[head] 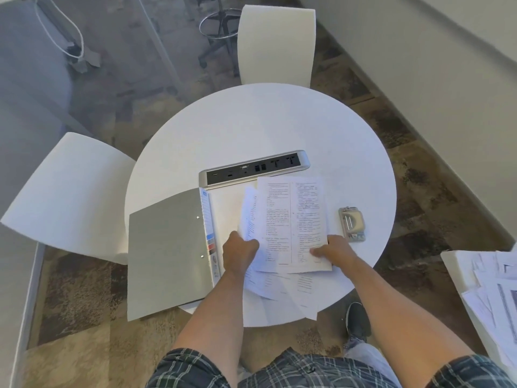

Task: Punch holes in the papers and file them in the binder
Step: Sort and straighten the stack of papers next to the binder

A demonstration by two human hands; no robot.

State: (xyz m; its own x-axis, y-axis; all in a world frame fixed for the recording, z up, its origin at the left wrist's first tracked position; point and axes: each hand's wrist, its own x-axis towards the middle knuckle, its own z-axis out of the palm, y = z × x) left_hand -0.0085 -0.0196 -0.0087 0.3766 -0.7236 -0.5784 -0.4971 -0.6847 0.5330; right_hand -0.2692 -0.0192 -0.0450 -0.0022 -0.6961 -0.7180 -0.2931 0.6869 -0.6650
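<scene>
Head camera looked down on one round white table [279, 127] with two white chairs, one at the far side [277, 43] and one to the left [70, 197]. One grey binder [167, 253] lay open at the table's near-left edge, its cover hanging over the rim. One hole punch [352, 224] sat to the right, apart from the papers. One power strip panel [253, 168] was set into the tabletop just beyond them. Both hands were closed on a sheaf of printed papers [291, 219]: the left hand [240, 252] gripped its lower left corner with curled fingers, and the right hand [333, 250] pinched the lower right corner, thumb on top. More loose sheets [291, 292] lay under the sheaf at the table's near edge. How many sheets were held could not be counted.
</scene>
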